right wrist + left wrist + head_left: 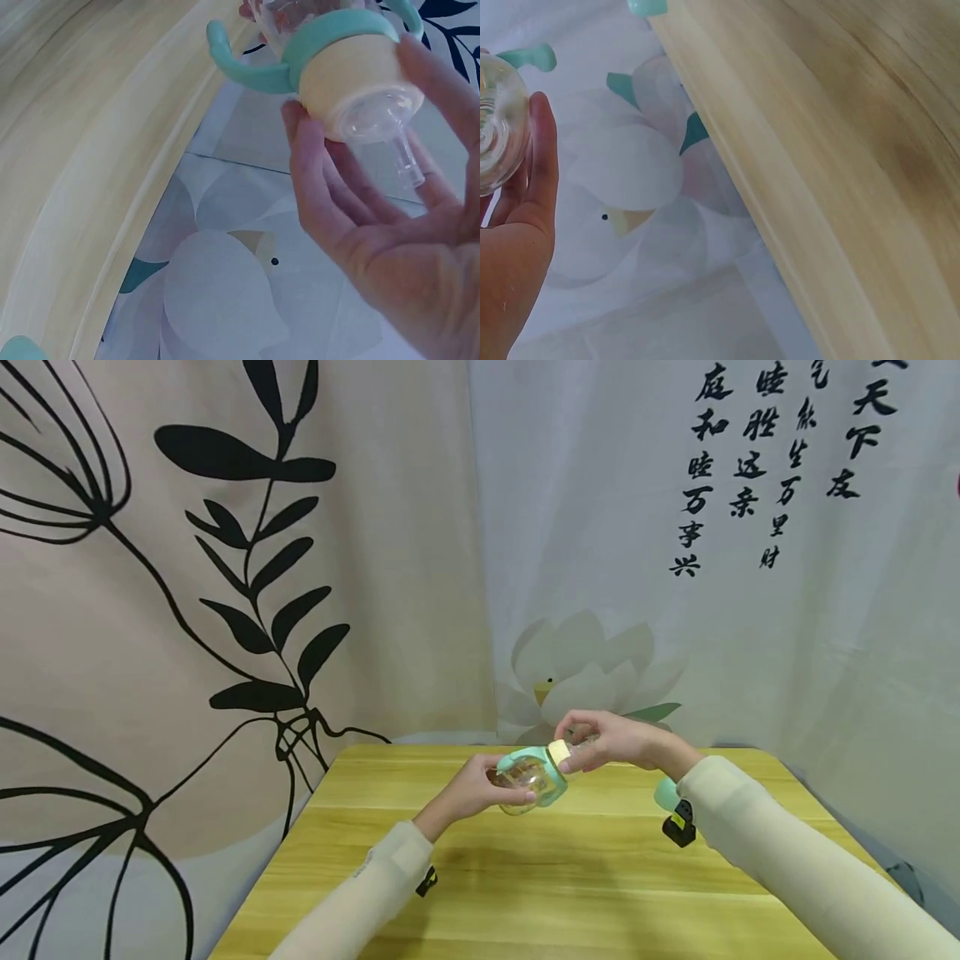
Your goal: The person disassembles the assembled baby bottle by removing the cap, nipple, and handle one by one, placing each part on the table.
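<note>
A clear baby bottle (529,774) with mint-green handles is held tilted above the table. My left hand (483,787) grips its body, thumb along the near side; in the left wrist view the round clear base (496,124) shows above the palm. My right hand (611,742) pinches the cream-coloured collar (360,79) at the bottle's top, with fingers on one side and thumb on the other. From the collar sticks out a clear straw-like spout (405,161). One green handle (247,71) curves away from the neck in the right wrist view.
Behind the right wrist, a mint-green rounded thing (666,794) stands on the wooden table (510,885), partly hidden by the sleeve. A printed curtain (405,568) hangs just past the table's far edge.
</note>
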A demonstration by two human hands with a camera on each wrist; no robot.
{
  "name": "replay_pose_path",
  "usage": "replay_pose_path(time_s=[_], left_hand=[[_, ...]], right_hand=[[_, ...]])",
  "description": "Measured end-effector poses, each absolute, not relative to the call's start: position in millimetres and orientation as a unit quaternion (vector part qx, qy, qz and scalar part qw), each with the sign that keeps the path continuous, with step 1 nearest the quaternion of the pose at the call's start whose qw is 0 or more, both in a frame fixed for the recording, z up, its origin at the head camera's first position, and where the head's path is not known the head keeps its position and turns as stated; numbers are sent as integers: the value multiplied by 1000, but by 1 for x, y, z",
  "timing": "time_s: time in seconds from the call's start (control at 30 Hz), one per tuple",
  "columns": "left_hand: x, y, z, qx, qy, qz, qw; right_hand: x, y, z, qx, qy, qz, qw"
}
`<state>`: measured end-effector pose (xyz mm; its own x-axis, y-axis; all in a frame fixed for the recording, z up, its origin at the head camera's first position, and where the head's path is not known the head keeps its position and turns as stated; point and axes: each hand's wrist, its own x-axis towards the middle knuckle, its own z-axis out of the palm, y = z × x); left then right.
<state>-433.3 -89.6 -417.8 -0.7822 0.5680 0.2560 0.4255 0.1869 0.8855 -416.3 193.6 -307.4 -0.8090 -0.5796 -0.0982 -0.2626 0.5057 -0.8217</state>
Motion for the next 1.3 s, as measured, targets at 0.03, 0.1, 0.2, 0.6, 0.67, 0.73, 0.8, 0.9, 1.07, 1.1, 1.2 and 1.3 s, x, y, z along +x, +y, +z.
replay_pose_path(time_s=[0.03,0.1,0.2,0.6,0.67,0.73,0.8,0.9,1.07,1.1,1.2,1.3], left_hand=[[-433,-90,-418,324,769,547,66],[-432,-91,-417,324,770,545,67],[-432,-94,-418,322,769,548,72],[-434,-109,-427,298,774,553,72],[-434,-114,-428,288,777,556,67],[-434,-117,-429,281,778,558,65],[-435,-117,-430,279,780,557,67],[-436,-116,-430,284,780,553,72],[-437,-111,-429,300,782,542,71],[-437,-109,-428,306,782,539,71],[-437,-106,-426,319,781,532,73],[-435,-104,-425,325,778,533,75]], right_hand=[[-415,194,-308,-266,850,-422,169],[-411,194,-310,-308,860,-388,123],[-405,191,-315,-367,870,-327,39],[-404,180,-319,-392,867,-307,-23],[-405,179,-312,-358,868,-342,-14],[-405,178,-305,-294,875,-386,-7],[-406,178,-301,-222,878,-423,26],[-409,179,-302,-126,871,-453,144],[-414,174,-317,-57,838,-459,290],[-414,173,-320,-51,837,-461,291],[-414,170,-326,-36,835,-473,277],[-414,169,-327,-35,834,-481,267]])
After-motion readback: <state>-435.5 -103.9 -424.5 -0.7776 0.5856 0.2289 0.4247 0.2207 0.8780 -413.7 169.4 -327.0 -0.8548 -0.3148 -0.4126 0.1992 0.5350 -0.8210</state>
